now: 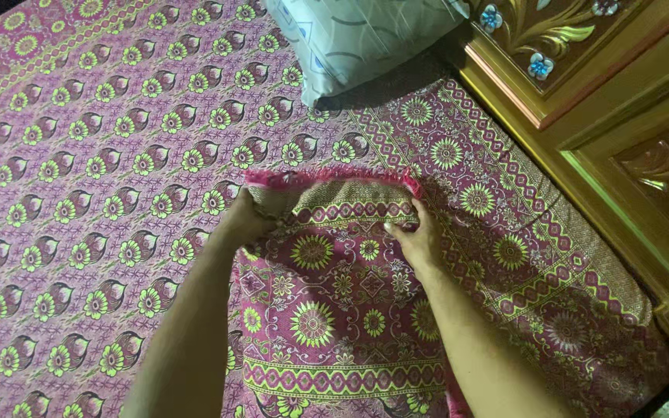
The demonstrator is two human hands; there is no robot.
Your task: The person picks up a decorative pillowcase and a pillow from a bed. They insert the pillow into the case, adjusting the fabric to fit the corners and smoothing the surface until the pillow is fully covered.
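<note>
A magenta pillow (334, 310) with green and yellow flower patterns lies on the bed in front of me. Its far end has a pink fringed edge (327, 178). My left hand (248, 220) grips the cover's far left corner, fingers closed into the cloth. On the right side of that same end, my right hand (416, 240) presses and pinches the fabric. The pillow's pattern matches the bedspread (102, 155) beneath it.
A pale grey-blue pillow (358, 39) lies at the head of the bed, upper middle. A carved golden wooden headboard (621, 116) with painted flowers runs along the right. The bedspread's bordered edge (551, 263) hangs down at the right.
</note>
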